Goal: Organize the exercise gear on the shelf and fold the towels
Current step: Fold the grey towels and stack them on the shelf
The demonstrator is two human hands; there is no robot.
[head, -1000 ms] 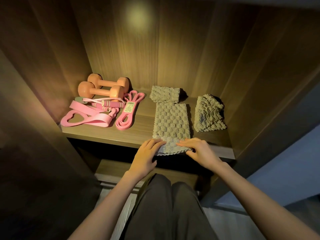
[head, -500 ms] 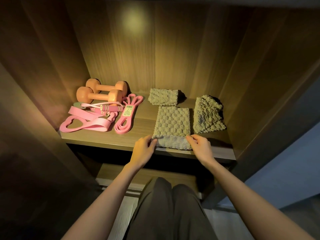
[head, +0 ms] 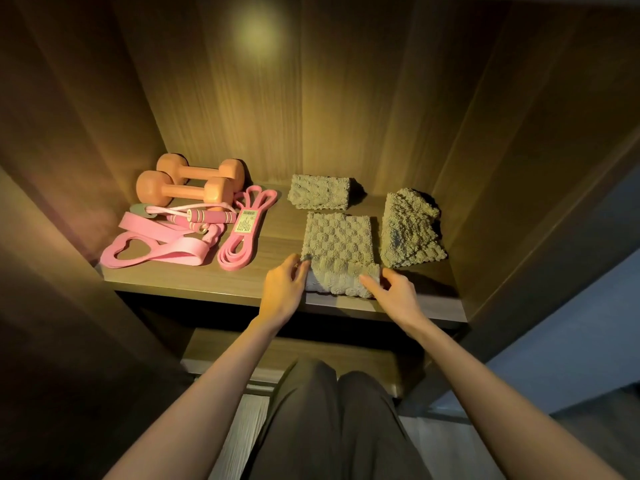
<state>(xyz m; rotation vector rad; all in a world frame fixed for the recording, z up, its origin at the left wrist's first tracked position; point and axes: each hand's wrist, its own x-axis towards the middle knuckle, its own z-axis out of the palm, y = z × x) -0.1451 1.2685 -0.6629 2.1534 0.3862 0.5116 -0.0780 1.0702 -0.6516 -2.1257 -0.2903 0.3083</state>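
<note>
A grey checked towel [head: 338,240] lies flat on the wooden shelf [head: 214,282], its near end rolled up and over. My left hand [head: 284,289] pinches the left corner of that rolled end. My right hand [head: 393,292] grips the right corner of it with thumb on top. A folded towel [head: 320,191] sits behind it, and a bunched towel [head: 408,230] lies to its right. At the left are two orange dumbbells [head: 188,183], a pink skipping rope [head: 204,215], flat pink bands [head: 156,245] and a looped pink band [head: 242,233].
The shelf is a recess with wooden walls on the left, back and right. A lower shelf [head: 242,351] shows under the front edge. My knees in dark trousers [head: 332,420] are below.
The towel's near edge, which hung over the shelf front, has been lifted and folded back onto the towel. Both hands moved forward with it.
</note>
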